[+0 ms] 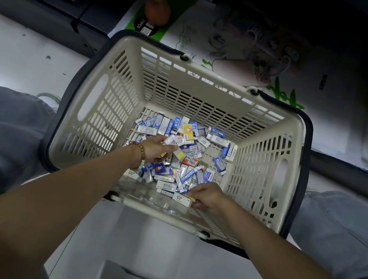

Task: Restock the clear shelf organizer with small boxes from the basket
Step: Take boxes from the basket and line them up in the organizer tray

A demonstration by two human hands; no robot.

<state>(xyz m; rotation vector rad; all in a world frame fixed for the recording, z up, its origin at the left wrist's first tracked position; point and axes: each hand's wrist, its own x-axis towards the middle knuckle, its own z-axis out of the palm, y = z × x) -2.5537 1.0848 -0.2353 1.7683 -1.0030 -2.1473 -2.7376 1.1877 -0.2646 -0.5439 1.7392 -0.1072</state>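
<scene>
Low between basket (97, 125) walls, left hand (152, 147) grips boxes (177, 153).

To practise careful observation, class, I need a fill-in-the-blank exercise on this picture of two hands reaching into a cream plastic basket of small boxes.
1. The brown bead bracelet sits on the ____ wrist.
2. The left hand grips small printed boxes, reaching ____ the cream slatted plastic basket.
3. The right hand touches a small flat box that is mostly ____.

Missing words: left; into; white.
</scene>
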